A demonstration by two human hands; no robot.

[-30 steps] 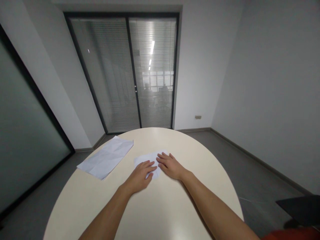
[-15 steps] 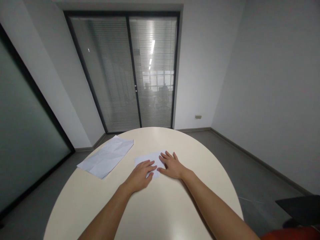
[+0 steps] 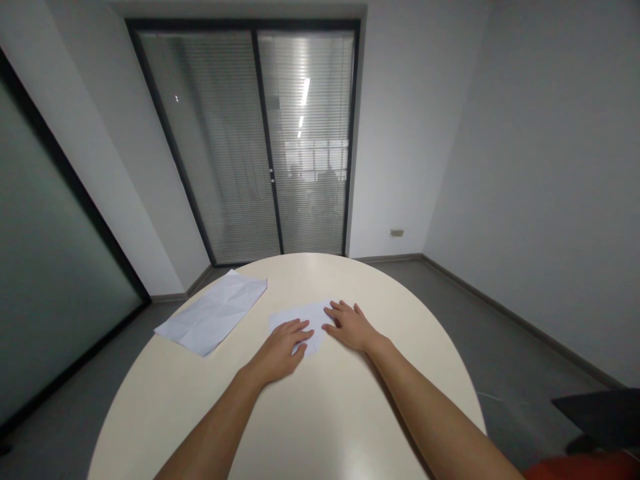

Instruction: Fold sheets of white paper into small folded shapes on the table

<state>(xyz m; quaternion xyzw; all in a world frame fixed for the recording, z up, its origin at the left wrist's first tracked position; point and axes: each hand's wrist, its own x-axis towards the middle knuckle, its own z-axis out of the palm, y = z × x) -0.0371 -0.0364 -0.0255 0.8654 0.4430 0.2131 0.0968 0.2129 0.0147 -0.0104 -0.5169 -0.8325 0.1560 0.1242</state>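
Observation:
A small folded white paper (image 3: pixel 305 321) lies near the middle of the round cream table (image 3: pixel 310 413). My left hand (image 3: pixel 281 347) rests flat on the paper's near left part, fingers stretched out. My right hand (image 3: pixel 351 325) lies flat with spread fingers at the paper's right edge, its thumb touching the paper. Neither hand grips anything. Part of the paper is hidden under my left hand.
A larger creased white sheet (image 3: pixel 213 312) lies at the table's left edge. Beyond the table stand glass doors with blinds (image 3: pixel 255 147). A dark object (image 3: pixel 600 417) shows at the lower right, off the table.
My right hand has slid to the right across the folded paper, from its middle to its right edge. My left hand has stayed in place.

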